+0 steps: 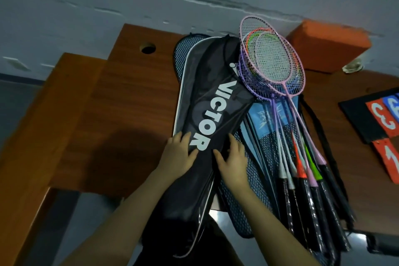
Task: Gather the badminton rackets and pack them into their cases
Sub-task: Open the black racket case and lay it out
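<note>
A black racket case (pixel 207 101) printed VICTOR lies lengthwise on the wooden table (pixel 129 97), its lower end hanging over the near edge. My left hand (pixel 180 153) rests on the case's left side with fingers spread. My right hand (pixel 232 157) rests on its right side, fingers lightly bent over the fabric. To the right, several badminton rackets (pixel 274 60) with pink, purple and orange frames lie stacked, heads toward the wall, black handles (pixel 306 196) toward me. They lie on blue and mesh cases (pixel 265 123).
An orange block (pixel 328 45) stands at the back right against the grey wall. A black board with red and blue number cards (pixel 382 119) lies at the far right. A round cable hole (pixel 148 48) is in the table's back left.
</note>
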Action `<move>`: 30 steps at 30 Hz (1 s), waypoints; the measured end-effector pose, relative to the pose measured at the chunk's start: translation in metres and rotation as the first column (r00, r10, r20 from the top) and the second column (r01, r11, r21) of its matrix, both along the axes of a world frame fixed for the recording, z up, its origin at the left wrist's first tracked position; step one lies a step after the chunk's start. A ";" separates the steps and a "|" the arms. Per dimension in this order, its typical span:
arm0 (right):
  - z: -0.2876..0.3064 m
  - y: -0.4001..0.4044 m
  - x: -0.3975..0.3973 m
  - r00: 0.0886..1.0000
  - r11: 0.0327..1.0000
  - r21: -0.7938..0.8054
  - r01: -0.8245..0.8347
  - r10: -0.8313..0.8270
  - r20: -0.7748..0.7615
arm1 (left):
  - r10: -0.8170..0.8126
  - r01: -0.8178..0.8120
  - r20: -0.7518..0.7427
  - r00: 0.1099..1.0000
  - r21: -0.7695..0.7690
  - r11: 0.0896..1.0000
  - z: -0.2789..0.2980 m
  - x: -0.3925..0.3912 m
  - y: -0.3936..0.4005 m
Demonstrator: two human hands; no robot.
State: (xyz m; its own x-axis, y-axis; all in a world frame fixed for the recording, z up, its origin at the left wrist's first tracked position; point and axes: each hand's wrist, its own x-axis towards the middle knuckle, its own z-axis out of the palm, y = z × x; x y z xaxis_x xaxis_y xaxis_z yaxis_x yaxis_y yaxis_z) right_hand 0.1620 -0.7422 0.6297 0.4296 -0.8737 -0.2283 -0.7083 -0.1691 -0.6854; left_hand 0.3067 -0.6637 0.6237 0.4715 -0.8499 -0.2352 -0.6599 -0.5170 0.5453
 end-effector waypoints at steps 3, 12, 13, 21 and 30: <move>-0.003 -0.003 0.006 1.000 1.000 0.016 0.013 -0.013 0.017 | 0.071 -0.080 -0.144 0.987 -0.057 0.995 0.004 0.010 -0.004; -0.008 -0.011 -0.001 0.959 0.978 0.163 0.128 -0.164 0.232 | 0.112 -0.189 -0.308 0.945 -0.232 0.954 0.027 0.007 -0.029; -0.010 -0.014 0.000 0.959 0.977 0.168 0.131 -0.168 0.229 | 0.112 -0.187 -0.299 0.948 -0.238 0.953 0.026 0.004 -0.031; -0.007 -0.019 0.006 0.908 0.970 0.189 0.154 -0.214 0.359 | 0.149 -0.185 -0.132 0.980 -0.334 0.924 0.045 -0.008 -0.029; 0.015 -0.006 0.032 0.899 0.993 0.118 0.015 -0.065 0.433 | 0.228 -0.238 -0.074 0.971 -0.404 0.883 0.060 0.008 0.006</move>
